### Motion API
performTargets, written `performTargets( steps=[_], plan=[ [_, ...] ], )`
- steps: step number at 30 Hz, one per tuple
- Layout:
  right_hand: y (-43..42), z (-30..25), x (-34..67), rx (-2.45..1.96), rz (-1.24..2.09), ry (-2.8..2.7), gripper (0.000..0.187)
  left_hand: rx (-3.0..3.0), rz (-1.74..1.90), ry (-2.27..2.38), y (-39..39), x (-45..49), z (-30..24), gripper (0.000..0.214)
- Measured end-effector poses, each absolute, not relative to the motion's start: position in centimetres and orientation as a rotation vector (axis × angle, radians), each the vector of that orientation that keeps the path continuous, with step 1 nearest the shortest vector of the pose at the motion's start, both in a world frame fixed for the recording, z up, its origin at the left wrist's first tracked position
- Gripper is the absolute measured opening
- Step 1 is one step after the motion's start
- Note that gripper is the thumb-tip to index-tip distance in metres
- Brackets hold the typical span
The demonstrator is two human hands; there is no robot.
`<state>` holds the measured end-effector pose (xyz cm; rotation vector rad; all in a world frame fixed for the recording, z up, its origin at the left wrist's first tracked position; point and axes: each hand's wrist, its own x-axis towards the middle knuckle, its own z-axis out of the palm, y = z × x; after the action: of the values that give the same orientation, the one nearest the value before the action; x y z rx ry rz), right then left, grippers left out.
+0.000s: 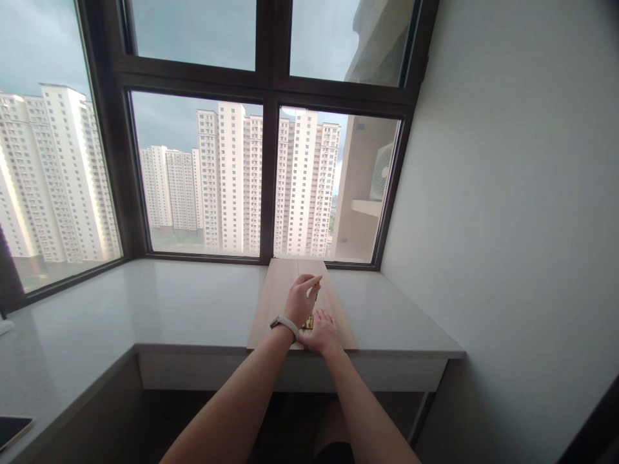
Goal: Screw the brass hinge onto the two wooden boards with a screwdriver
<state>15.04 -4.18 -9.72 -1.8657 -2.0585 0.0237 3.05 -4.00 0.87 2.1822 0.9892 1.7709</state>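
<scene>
A pale wooden board (275,303) lies on the white counter in front of the window. Above it, my left hand (300,300), with a light-banded watch on the wrist, pinches thumb and index finger around a small, thin, dark piece (316,290). Its kind is too small to tell. My right hand (323,330) rests flat on the board, fingers stretched forward. Between the two hands lies a shiny gold-coloured piece (308,323), flat on the board and partly covered by them.
The white counter (203,303) runs along the window and turns toward me on the left. A dark flat object (13,428) lies at its left edge. Dark window frames (268,174) stand behind, and a plain wall (493,180) closes off the right side.
</scene>
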Motion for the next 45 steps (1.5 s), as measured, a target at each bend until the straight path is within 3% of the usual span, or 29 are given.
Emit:
performTargets(
  steps=[5,13,22,45],
  plan=[
    [-4.3,-9.7,14.9,-1.868,0.013,-2.049,0.103,2.170,1.718,0.911,-4.4,3.4,1.3,0.034],
    [-4.6,-9.2,14.7,-1.883,0.031,-2.044,0.100,2.158,1.798,1.008,-4.6,3.2,1.2,0.022],
    [-4.3,-9.6,14.8,-1.877,0.015,-2.040,0.100,2.203,1.764,0.929,-4.0,3.5,1.1,0.033],
    [-4.4,-9.5,14.8,-1.882,0.029,-2.023,0.101,2.196,1.714,0.956,-3.6,3.3,0.9,0.031]
  ],
)
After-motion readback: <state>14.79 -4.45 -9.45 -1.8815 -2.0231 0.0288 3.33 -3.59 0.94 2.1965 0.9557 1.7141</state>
